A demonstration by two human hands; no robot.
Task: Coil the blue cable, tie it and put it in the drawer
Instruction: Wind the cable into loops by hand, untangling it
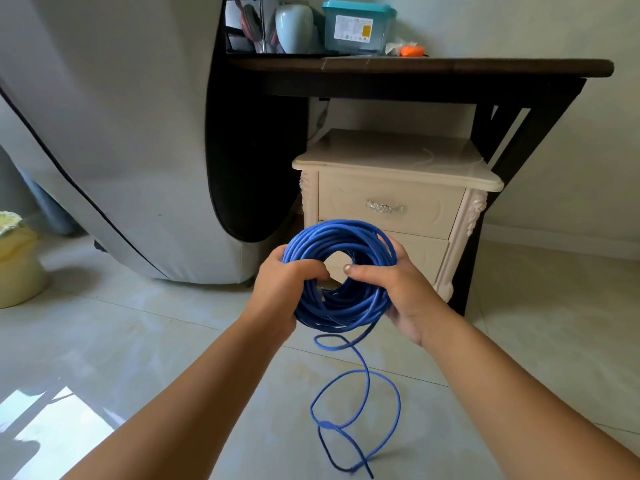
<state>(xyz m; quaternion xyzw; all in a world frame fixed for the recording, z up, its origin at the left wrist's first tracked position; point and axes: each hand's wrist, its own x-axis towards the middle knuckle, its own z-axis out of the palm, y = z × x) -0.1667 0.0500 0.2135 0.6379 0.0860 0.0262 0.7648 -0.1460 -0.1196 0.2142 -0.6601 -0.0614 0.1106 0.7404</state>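
Blue cable (346, 233): wound into a thick round coil, held upright in the air between both hands, its hole facing the camera.
Left hand (284, 289): clamped on the coil's left side, fingers curled over the strands into the hole.
Right hand (398, 292): gripping the coil's right side, thumb across the front toward the hole, fingers wrapped behind.
Loose tail (325, 425): drops from the coil's lower edge, below the hands, looping onto the tiled floor (207, 323) between the forearms.
Drawer (346, 202): top one of the cream nightstand (391, 157), closed, just beyond the hands.
Dark table (415, 65): over the nightstand, above and beyond the hands, bearing a pale jar (294, 26) and a teal-lidded plastic box (356, 29).
Yellow sack (17, 268): on the floor, well left of the left hand.
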